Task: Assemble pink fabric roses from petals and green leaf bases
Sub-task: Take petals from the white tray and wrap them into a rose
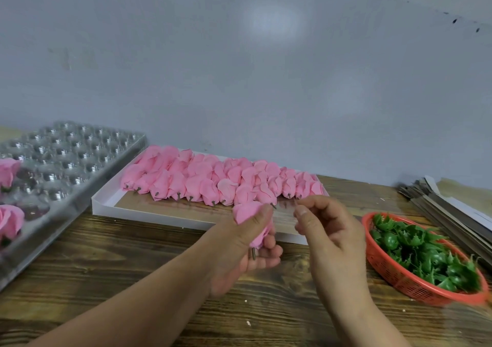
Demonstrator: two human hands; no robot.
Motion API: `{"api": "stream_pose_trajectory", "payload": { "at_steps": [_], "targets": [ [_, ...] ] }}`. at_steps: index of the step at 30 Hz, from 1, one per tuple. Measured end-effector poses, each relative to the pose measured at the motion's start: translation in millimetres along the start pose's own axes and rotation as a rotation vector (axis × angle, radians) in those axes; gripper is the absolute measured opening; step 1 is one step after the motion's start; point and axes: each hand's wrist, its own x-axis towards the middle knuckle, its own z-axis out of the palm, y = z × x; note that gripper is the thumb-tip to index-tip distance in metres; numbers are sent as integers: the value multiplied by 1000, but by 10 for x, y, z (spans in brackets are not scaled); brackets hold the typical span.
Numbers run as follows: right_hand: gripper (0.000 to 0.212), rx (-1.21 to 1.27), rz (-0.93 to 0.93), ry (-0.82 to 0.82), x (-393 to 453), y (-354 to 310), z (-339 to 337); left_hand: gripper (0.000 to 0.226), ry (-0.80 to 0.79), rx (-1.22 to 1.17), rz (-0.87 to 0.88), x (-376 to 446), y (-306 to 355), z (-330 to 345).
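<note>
A plain pale grey-blue wall [239, 53] fills the far half of the view; below it a dark wood-grain table [133, 266] runs toward you.

Far left: a clear plastic blister tray [69, 160] with rows of round cups. Two finished pink roses [8, 173] sit in cups at its left edge, one farther, one nearer.

Centre, far side of the table: a shallow white cardboard box [106, 205] with a brown floor. Pink petal heads [213, 181] lie packed in two rough rows along its far side, each with a short dark stem pointing toward you.

Far right: a fanned stack of flat grey card strips [447, 208], lying just beyond the basket.

Near right: an orange-red plastic basket [399, 280] holding a heap of green leaf bases [426, 253].

Your left hand [247, 248] is raised over the near edge of the box, fingers and thumb wrapped round one pink petal head [249, 212]. The bloom points away from you; its dark stem [253, 253] sticks out below, between your fingers.

Your right hand [327, 229] hovers just right of the left, close but not touching it. Its fingers are curled, thumb and forefinger drawn near together. Whether anything is pinched between them: cannot tell.
</note>
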Motion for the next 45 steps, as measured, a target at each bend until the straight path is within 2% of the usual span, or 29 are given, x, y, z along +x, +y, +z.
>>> {"api": "stream_pose_trajectory", "payload": {
  "at_steps": [2, 5, 8, 12, 14, 17, 24, 30, 33, 35, 37, 40, 45],
  "targets": [
    [4, -13, 6, 22, -28, -1, 34, 53, 13, -87, 15, 24, -12, -2],
    [17, 8, 50, -60, -84, -1, 100, 69, 0, -209, 63, 49, -21, -3],
    [14, 20, 147, -146, -123, -2, 176, 66, -37, -249, 81, 41, -9, 3],
    [8, 62, 215, -140, -104, -7, 159, 64, -67, -289, 109, 44, -17, 13],
    [2, 116, 241, -166, -83, -22, 140, 59, -86, -279, 136, 52, -29, 14],
    [13, 120, 241, -150, -65, 15, 126, 44, -87, -250, 164, 72, -53, -3],
    [22, 220, 264, -179, -103, -19, 174, 41, 6, 119, 220, 76, -109, 5],
    [19, 291, 273, -189, -125, 2, 203, 40, 35, 79, 235, 59, -102, 37],
    [20, 262, 236, -267, -138, 10, 210, 42, 53, 29, 240, 56, -118, 54],
    [18, 156, 126, -287, -157, 30, 224, 38, 71, -55, 241, 50, -110, 72],
    [27, 17, 27, -260, -183, 48, 241, 36, 87, -126, 212, 41, -88, 82],
    [38, -82, -55, -225, -209, 82, 266, 47, 115, -194, 148, 34, -75, 89],
    [37, -176, -141, -236, -231, 87, 274, 56, 124, -205, 120, 29, -87, 93]
  ]
}}
